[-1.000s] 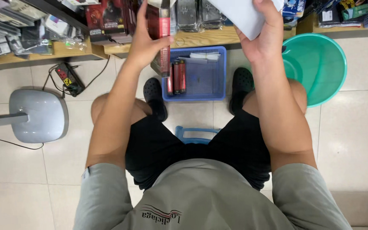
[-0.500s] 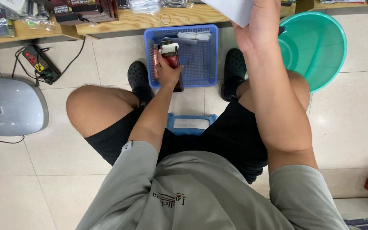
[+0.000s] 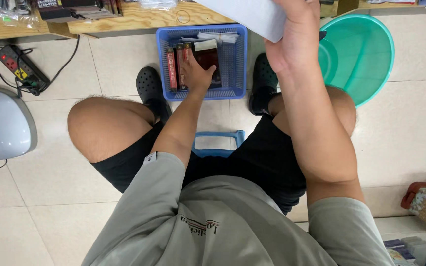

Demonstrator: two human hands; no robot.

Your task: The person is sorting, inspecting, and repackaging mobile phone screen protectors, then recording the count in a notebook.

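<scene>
I sit on a low blue stool (image 3: 216, 146) and look down between my knees. My left hand (image 3: 195, 74) reaches into a blue plastic basket (image 3: 233, 59) on the floor and grips a dark red box (image 3: 206, 60) there. Two slim red boxes (image 3: 175, 66) stand on edge at the basket's left side, and white packets (image 3: 218, 36) lie at its back. My right hand (image 3: 294, 42) is raised above my right knee and holds a pale grey flat package (image 3: 250, 15) by its lower edge.
A teal plastic basin (image 3: 366, 54) sits right of the basket. A wooden shelf edge (image 3: 139, 19) with packaged goods runs along the top. A power strip (image 3: 18, 66) and a grey rounded base (image 3: 1, 123) lie at left. Black clogs (image 3: 149, 86) flank the basket.
My left hand has come down from the shelf with the dark red box and gone into the blue basket. My right hand stays raised with the grey package.
</scene>
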